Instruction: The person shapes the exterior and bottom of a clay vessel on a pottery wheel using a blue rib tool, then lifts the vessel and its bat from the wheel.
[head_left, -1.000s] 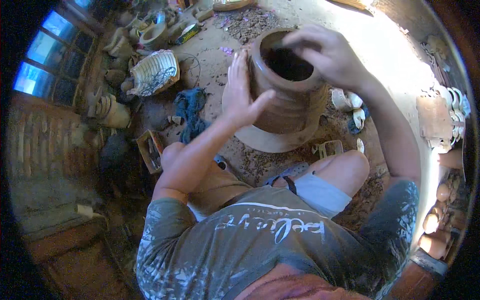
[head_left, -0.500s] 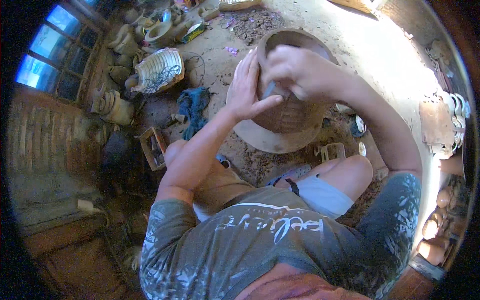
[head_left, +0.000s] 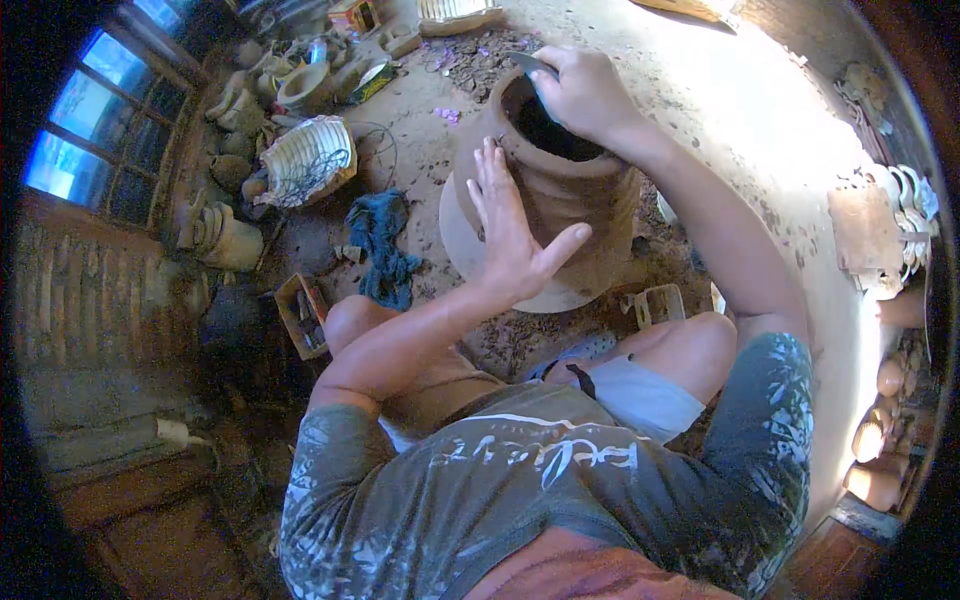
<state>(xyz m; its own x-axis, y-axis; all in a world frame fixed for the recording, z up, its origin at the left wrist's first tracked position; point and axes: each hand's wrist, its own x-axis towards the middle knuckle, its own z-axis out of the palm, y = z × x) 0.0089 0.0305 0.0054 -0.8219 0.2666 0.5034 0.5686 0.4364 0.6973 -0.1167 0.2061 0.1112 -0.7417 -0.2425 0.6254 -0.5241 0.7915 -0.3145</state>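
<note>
Apparently, smoothing or trimming is in hand: the right hand has a narrow grip on a thin tool by the clay pot, upright on a round board. The left hand spreads wide beside it; the next stroke likely calls for steadying.

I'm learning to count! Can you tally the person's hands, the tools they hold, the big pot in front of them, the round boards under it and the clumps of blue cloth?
Hands: 2 (left hand, right hand)
Held tools: 1 (thin tool)
Big pots: 1 (clay pot)
Round boards: 1 (pale board)
Blue clumps: 1 (blue cloth)
Total: 6
</note>
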